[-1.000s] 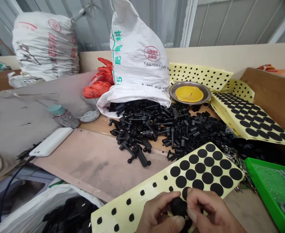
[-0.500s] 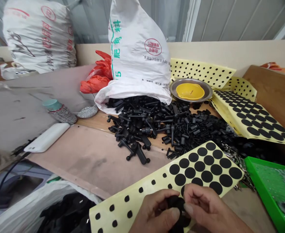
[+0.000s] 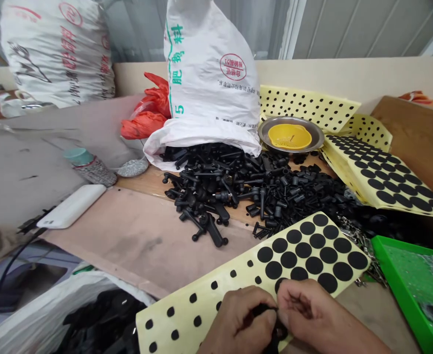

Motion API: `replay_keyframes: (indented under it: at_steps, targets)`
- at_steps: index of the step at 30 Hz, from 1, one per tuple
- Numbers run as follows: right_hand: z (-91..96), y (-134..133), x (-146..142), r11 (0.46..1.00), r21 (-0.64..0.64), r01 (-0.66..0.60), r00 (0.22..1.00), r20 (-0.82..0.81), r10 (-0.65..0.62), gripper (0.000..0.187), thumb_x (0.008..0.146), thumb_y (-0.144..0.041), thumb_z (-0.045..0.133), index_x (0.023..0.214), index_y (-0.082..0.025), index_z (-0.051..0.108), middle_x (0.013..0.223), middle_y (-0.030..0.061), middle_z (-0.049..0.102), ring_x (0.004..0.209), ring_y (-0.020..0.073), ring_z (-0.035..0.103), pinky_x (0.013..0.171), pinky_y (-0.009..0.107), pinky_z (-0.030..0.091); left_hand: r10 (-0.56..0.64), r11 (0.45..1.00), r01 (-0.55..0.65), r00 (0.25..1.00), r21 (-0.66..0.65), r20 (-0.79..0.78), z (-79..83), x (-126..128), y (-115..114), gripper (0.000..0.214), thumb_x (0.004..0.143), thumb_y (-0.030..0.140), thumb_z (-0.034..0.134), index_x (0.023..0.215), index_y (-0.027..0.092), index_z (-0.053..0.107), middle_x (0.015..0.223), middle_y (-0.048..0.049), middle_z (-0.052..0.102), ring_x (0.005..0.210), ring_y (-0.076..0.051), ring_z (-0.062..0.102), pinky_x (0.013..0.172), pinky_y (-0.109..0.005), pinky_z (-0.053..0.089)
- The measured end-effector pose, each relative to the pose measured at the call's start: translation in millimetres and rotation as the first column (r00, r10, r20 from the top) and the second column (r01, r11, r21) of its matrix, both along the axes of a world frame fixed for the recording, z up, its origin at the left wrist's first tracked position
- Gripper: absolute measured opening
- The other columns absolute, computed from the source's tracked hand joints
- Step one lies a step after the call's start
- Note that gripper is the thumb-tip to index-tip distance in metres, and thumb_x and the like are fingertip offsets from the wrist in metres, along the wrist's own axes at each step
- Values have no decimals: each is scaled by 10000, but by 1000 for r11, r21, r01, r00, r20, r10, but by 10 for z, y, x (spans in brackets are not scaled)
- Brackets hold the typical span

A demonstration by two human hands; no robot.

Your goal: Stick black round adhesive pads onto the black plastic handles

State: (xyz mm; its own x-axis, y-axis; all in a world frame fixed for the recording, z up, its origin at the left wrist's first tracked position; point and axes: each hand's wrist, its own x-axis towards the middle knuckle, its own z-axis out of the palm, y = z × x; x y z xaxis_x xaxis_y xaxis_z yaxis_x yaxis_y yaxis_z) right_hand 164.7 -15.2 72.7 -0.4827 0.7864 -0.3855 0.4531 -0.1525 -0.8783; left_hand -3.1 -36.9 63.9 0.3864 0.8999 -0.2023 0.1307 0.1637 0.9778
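My left hand [image 3: 240, 319] and my right hand [image 3: 308, 312] meet low in the view, pinching a small black plastic part [image 3: 271, 319] between their fingers. Most of that part is hidden by my fingers. Both hands rest just over a pale yellow backing sheet [image 3: 297, 250] printed with rows of round black adhesive pads, and some small dots lie near my left hand. Beyond the sheet, a heap of black plastic knobs and fittings [image 3: 238, 194] spills from a white woven sack [image 3: 209, 83].
A steel bowl [image 3: 290, 135] holds a yellow strainer, and more pad sheets [image 3: 379, 177] lie to its right. A green tray [image 3: 412, 285] sits at the lower right. A white bag of black parts [image 3: 98, 319] lies at the lower left, beside the bench edge.
My fingers have closed further around the black part, which showed as a round shape earlier and is now mostly covered. The whole scene has shifted slightly upward in view.
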Motion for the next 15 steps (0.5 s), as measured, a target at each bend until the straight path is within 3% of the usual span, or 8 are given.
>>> replay_keyframes:
  at_steps: [7,12,15]
  targets:
    - [-80,-29,16,994,104,-15,990,138,1,169,730,-177,518,576,-194,451,506,-81,369,487,85,344,438,201,238,33,991,-10,985,-134,168,-233,-20,-49,183,748,311,551,686,141,576,533,45,416,509,-81,345,470,-180,260]
    - [-53,-63,42,984,136,116,993,2,-117,259,826,-354,478,621,-200,443,547,-69,367,503,95,365,456,199,306,147,966,-84,957,-245,250,-257,-70,-70,275,750,411,580,750,136,585,594,5,507,522,-98,421,499,-202,339]
    - [-29,-144,5,971,229,65,997,29,-73,242,832,-340,494,632,-206,511,567,-43,483,524,114,461,473,196,377,179,960,-116,954,-255,240,-268,-53,-89,237,744,383,585,743,146,573,569,23,473,512,-91,407,491,-197,333]
